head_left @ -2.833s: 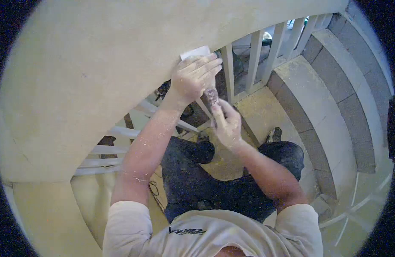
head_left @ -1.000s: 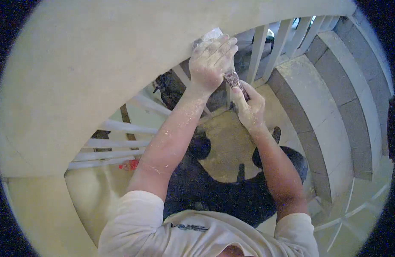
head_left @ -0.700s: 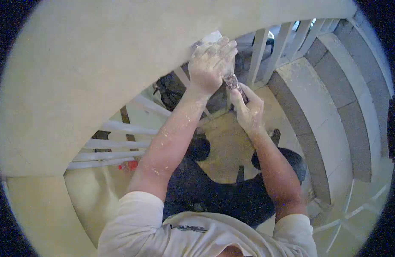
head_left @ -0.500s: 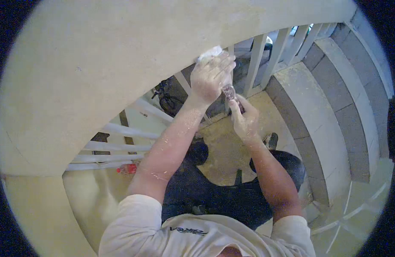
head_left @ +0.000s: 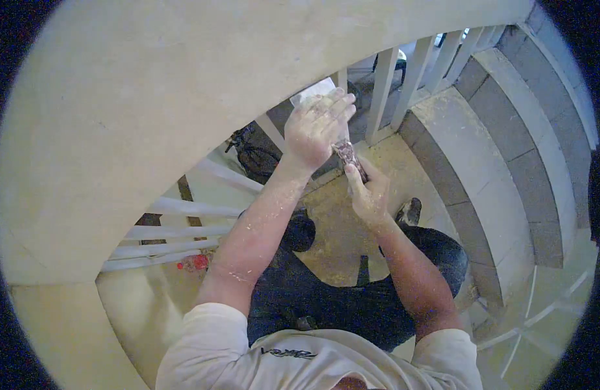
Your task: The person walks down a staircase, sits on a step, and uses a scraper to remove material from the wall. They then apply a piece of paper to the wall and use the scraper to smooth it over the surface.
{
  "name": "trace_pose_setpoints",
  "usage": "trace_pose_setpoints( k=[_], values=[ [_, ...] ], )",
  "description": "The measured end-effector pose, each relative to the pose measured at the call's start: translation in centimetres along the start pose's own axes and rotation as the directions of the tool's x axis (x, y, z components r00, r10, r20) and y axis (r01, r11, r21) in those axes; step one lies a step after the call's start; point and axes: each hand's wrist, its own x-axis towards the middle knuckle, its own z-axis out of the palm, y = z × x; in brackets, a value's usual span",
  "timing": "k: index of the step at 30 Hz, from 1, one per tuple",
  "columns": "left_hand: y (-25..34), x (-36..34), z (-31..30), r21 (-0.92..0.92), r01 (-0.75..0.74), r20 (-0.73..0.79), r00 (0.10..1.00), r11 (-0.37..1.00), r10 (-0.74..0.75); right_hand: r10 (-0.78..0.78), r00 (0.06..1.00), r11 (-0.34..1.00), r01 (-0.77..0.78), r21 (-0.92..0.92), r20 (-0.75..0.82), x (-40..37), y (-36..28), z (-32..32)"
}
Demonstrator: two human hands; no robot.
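My left hand (head_left: 318, 127), dusted white, lies over the wide white blade (head_left: 311, 91) of a putty knife and presses it against the lower edge of a broad curved beige surface (head_left: 150, 97). The knife's dark, smeared handle (head_left: 349, 158) runs down to my right hand (head_left: 368, 192), which grips its end. Both forearms are speckled with white. Most of the blade is hidden under my left fingers.
White balusters (head_left: 378, 91) stand just right of my hands. Curved grey concrete steps (head_left: 508, 149) wind along the right. Below the railing there is a bicycle (head_left: 251, 153) and a red bottle (head_left: 195, 262). My dark trousers (head_left: 352, 292) and a shoe (head_left: 409, 211) are on the dusty landing.
Both hands and the knife have slid down and slightly left along the curved surface's edge. More of the white blade shows above my left fingers.
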Motion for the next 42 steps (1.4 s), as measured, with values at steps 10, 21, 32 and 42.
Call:
trace_pose_setpoints(
  k=[10, 21, 32, 42],
  values=[
    [-0.4, 0.6, 0.2, 0.045, -0.01, 0.014, 1.0, 0.999, 0.01, -0.06, 0.998, 0.989, 0.055, 0.135, 0.035, 1.6, 0.4, 0.2],
    [-1.5, 0.3, 4.1, -0.063, 0.052, 0.024, 0.998, 0.997, -0.051, -0.021, 0.999, 0.996, 0.024, 0.088, -0.036, 2.6, 0.8, -0.3],
    [0.9, -1.8, 2.0, -0.095, 0.03, 0.148, 0.989, 0.995, -0.015, 0.137, 0.99, 0.987, -0.135, 0.083, -0.021, -0.1, 2.8, -0.6],
    [-0.6, 4.2, 2.7, -0.048, -0.041, 0.063, 0.997, 0.998, 0.044, 0.048, 0.998, 0.991, -0.043, 0.125, -0.032, 3.4, -2.4, -2.4]
  ],
)
